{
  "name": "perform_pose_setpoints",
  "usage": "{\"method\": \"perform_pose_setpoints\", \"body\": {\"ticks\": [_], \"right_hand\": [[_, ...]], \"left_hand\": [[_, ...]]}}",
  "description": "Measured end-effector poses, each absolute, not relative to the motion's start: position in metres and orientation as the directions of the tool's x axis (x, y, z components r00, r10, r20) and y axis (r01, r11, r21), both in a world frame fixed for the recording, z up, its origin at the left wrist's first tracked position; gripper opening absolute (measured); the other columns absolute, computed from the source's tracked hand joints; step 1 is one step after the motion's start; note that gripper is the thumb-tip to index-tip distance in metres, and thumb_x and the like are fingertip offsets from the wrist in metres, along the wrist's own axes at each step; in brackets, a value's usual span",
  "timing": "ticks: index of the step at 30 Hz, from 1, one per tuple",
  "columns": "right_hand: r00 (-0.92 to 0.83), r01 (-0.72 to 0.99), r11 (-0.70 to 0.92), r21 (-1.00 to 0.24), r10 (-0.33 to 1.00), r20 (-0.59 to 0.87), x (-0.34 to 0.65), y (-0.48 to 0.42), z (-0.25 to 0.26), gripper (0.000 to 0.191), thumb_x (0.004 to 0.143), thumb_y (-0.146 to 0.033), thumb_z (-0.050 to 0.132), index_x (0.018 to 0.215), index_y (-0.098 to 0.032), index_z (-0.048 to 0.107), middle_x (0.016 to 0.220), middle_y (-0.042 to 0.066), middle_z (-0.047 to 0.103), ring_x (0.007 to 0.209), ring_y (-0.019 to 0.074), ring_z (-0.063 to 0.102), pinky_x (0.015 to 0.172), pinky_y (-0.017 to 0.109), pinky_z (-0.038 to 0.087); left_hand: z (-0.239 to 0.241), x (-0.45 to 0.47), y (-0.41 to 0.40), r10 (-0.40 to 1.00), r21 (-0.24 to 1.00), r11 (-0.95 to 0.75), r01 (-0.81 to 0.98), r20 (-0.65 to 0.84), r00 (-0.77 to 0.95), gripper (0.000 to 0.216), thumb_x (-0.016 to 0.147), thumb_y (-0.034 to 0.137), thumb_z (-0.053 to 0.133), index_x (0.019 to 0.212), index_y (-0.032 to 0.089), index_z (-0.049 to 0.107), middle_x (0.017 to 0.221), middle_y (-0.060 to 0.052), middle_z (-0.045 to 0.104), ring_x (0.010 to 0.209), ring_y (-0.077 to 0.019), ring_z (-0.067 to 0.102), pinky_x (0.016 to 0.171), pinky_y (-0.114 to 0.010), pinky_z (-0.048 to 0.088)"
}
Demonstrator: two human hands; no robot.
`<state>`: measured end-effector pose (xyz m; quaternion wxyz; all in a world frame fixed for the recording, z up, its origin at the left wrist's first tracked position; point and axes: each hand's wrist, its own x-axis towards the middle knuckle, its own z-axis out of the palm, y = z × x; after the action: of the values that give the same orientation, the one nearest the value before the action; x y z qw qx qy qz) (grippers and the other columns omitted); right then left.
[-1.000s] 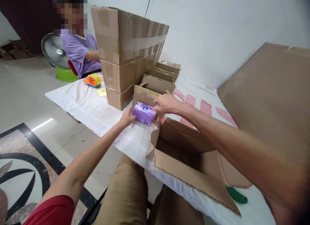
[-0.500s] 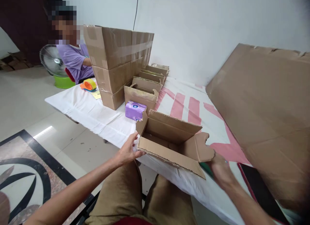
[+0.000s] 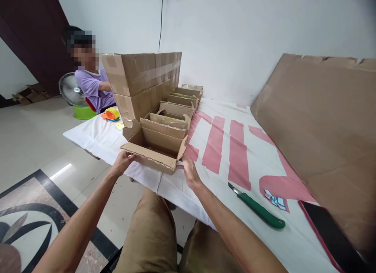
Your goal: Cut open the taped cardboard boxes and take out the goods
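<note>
An open cardboard box point(image 3: 155, 160) with raised flaps is between my two hands near the table's edge. My left hand point(image 3: 122, 163) grips its near left corner, thumb against the front flap. At the right end, my right hand point(image 3: 190, 170) holds the side by the right flap; part of its fingers is hidden. Just behind this box stands a row of open cardboard boxes point(image 3: 173, 120). To their left rises a stack of taped cartons point(image 3: 138, 75).
A green-handled knife point(image 3: 261, 211), a crumpled wrapper point(image 3: 275, 200) and a phone point(image 3: 329, 235) lie on the right of the cloth point(image 3: 217, 194). A large cardboard sheet point(image 3: 323, 128) leans at right. Tape dispenser point(image 3: 111, 114) and a seated person point(image 3: 92, 85) are at left.
Both my hands have moved the open box left and away from me, up to the row of boxes. The purple tissue pack is now hidden, and the knife has come into full view.
</note>
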<state>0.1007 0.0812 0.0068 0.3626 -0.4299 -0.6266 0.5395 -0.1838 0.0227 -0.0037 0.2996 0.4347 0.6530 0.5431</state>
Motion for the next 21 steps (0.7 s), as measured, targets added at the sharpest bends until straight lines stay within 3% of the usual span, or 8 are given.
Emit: {"method": "perform_pose_setpoints", "body": {"ticks": [2,5,8,11,15,21], "right_hand": [[-0.360,0.167,0.045,-0.985,0.933,-0.018,0.102,0.080,-0.006,0.061,0.104,-0.054,0.029,0.150,-0.023,0.053,0.156,0.012,0.057,0.136,0.0292,0.059,0.092,0.039,0.061],[-0.329,0.210,0.046,-0.977,0.944,-0.026,0.118,0.074,-0.025,0.063,0.103,-0.056,0.031,0.147,-0.019,0.056,0.158,0.015,0.054,0.136,0.0323,0.059,0.091,0.042,0.061],[-0.306,0.238,0.081,-0.968,0.952,0.004,0.130,0.074,-0.037,0.061,0.102,-0.056,0.033,0.142,-0.018,0.060,0.152,0.016,0.059,0.134,0.0318,0.060,0.094,0.043,0.060],[-0.300,0.231,0.165,-0.959,0.950,0.091,0.126,0.083,-0.046,0.057,0.100,-0.057,0.041,0.140,-0.021,0.062,0.149,0.013,0.062,0.137,0.0297,0.058,0.108,0.042,0.054],[-0.269,0.171,0.294,-0.940,0.932,0.242,0.104,0.098,-0.061,0.063,0.100,-0.061,0.042,0.144,-0.020,0.059,0.151,0.014,0.061,0.141,0.0289,0.054,0.122,0.046,0.040],[-0.206,0.065,0.406,-0.912,0.899,0.386,0.091,0.105,-0.089,0.062,0.103,-0.061,0.039,0.146,-0.020,0.058,0.151,0.015,0.060,0.141,0.0297,0.054,0.122,0.051,0.040]], "left_hand": [[-0.016,-0.183,0.027,0.884,0.971,0.037,0.238,0.080,-0.461,0.062,0.058,0.066,0.083,0.093,0.019,0.067,0.092,-0.009,0.076,0.104,-0.0340,0.070,0.094,-0.049,0.058],[-0.040,-0.173,0.013,0.812,0.963,0.065,0.260,0.100,-0.575,0.065,0.066,0.064,0.081,0.112,0.021,0.063,0.115,-0.012,0.071,0.125,-0.0373,0.062,0.107,-0.053,0.050],[-0.058,-0.150,-0.013,0.689,0.911,0.093,0.403,0.233,-0.686,0.075,0.077,0.053,0.078,0.140,0.023,0.051,0.143,-0.017,0.053,0.142,-0.0399,0.049,0.120,-0.058,0.040],[-0.067,-0.122,-0.028,0.688,0.866,0.064,0.496,0.322,-0.650,0.084,0.084,0.049,0.075,0.155,0.024,0.038,0.154,-0.020,0.040,0.147,-0.0405,0.045,0.121,-0.059,0.040],[-0.074,-0.096,-0.013,0.705,0.902,0.016,0.431,0.296,-0.644,0.092,0.076,0.057,0.080,0.151,0.024,0.039,0.158,-0.021,0.034,0.150,-0.0441,0.039,0.116,-0.063,0.045],[-0.082,-0.091,0.019,0.699,0.882,-0.061,0.467,0.372,-0.611,0.082,0.070,0.060,0.085,0.134,0.023,0.050,0.148,-0.017,0.039,0.145,-0.0400,0.044,0.107,-0.058,0.056]]}}
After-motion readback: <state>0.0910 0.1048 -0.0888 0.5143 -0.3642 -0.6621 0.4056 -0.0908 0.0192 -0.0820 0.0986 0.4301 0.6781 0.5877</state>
